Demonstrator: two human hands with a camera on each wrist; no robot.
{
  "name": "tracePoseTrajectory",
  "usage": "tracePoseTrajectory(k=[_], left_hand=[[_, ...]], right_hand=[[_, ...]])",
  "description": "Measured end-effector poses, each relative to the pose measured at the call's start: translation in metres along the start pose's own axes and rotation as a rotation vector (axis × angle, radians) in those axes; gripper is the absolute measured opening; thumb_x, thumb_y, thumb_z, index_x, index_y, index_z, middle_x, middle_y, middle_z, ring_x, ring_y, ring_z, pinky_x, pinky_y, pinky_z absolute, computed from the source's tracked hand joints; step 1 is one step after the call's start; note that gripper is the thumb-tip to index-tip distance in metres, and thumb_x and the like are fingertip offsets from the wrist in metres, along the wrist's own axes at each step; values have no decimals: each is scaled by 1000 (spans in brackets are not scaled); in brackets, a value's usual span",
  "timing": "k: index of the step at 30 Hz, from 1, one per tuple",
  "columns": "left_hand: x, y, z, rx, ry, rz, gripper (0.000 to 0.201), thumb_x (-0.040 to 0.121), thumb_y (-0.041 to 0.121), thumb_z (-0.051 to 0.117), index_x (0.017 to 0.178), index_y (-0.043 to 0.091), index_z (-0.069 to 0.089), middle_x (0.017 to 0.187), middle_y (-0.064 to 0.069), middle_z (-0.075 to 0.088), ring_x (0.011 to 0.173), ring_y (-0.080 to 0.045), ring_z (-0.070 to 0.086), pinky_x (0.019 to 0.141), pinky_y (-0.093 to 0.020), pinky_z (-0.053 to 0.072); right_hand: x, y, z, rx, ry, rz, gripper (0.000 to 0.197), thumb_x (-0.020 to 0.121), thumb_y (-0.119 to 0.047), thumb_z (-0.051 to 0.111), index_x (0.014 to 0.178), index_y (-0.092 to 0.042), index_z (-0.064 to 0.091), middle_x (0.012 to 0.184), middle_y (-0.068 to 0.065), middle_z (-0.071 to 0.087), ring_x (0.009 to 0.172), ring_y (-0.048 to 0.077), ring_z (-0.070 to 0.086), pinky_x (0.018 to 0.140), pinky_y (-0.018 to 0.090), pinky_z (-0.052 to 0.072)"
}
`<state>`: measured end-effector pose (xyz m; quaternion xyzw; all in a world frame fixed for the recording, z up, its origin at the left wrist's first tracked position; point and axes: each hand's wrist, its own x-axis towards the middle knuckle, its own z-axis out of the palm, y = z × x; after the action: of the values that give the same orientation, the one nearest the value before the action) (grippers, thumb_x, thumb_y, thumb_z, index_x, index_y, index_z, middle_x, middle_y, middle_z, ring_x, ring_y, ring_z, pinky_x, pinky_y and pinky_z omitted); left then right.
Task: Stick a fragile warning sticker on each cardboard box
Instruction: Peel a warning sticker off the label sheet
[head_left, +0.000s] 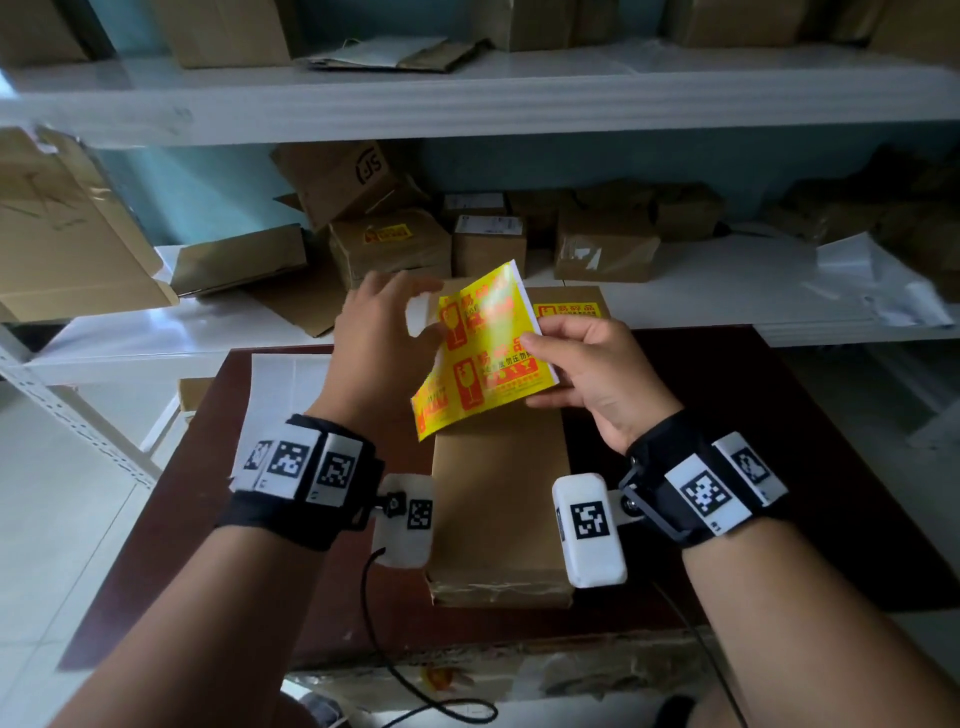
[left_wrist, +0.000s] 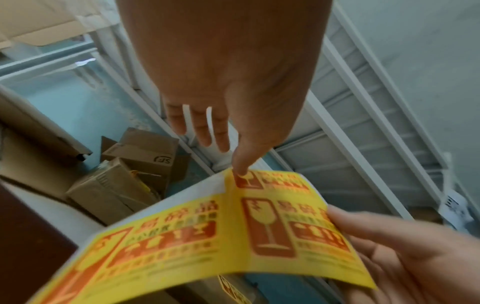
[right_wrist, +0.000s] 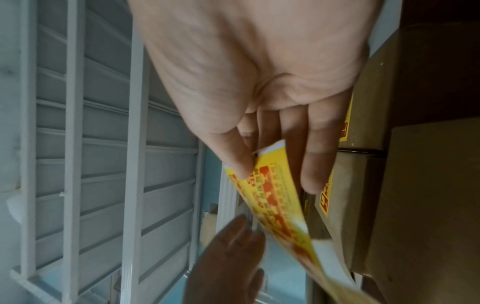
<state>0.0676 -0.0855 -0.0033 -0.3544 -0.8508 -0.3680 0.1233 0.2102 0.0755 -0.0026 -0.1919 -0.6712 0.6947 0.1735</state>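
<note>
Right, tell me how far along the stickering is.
Done: the box behind and one shelf box already carry yellow fragile stickers. In hand: the right hand holds the sticker sheet while the left hand picks at its top corner. Left: the long box on the table shows no sticker, nor do several shelf boxes.

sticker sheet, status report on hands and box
Right hand pinches sticker sheet. Left hand picks at its top-left corner. Long box below already stickered. Nothing in the way.
</note>
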Motion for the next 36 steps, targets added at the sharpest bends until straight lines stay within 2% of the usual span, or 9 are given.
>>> tracePoseTrajectory(k=[4,10,12,16,19,23,27,33,36], left_hand=[[-10,25,6,-150,28,165,16,86,14,72,100,20,75,97,7,69,83,-4,61,72,-11,43],[-18,39,18,-318,11,104,9,86,19,74,94,21,78,87,11,73,80,-1,66,68,-10,44],[-17,39,17,-329,15,77,9,86,20,75,94,20,78,87,11,73,81,-1,66,69,-12,46],[-18,38,15,-321,15,77,11,86,21,75,96,18,79,89,9,74,83,-2,68,72,-21,53],[-19,38,13,-323,21,81,11,85,23,76,95,19,80,89,9,75,84,0,68,74,-25,55],[-20,38,12,-273,56,132,13,85,29,76,93,20,80,88,9,75,81,0,68,71,-32,56],[-21,37,8,-196,73,227,14,87,29,73,95,19,80,89,6,76,78,-3,68,65,-32,56],[-19,34,7,-120,61,294,17,90,28,68,92,19,81,89,6,77,77,-10,69,61,-36,55],[-18,32,6,-124,47,285,17,90,28,66,91,19,81,88,5,76,77,-11,69,61,-37,55]], right_hand=[[1,6,7,8,85,-52,24,88,-13,73,112,-7,70,95,8,78,90,24,75,61,34,60],[-1,8,11,3,71,-118,16,86,-8,75,101,-8,72,87,11,78,76,18,73,65,26,58],[0,9,10,8,74,-122,18,87,-9,74,105,-7,74,91,10,78,81,19,74,70,28,58],[2,10,9,-5,78,-124,23,89,-12,72,112,-10,74,103,8,77,101,23,73,93,46,57],[1,10,9,-11,45,-138,22,91,-10,69,113,-13,73,109,8,76,106,22,71,99,45,54],[-1,9,9,-51,18,-181,20,92,-9,68,103,-25,75,98,-5,76,95,8,70,92,34,56],[-1,8,8,-72,-17,-207,23,93,-9,67,97,-31,74,98,-12,75,100,4,69,91,25,55],[0,9,8,-74,-18,-203,20,92,-9,68,109,-17,74,101,-12,73,98,-1,69,88,19,54],[2,10,8,-70,-14,-191,20,91,-10,69,110,-14,74,107,-7,74,104,5,69,88,20,55]])
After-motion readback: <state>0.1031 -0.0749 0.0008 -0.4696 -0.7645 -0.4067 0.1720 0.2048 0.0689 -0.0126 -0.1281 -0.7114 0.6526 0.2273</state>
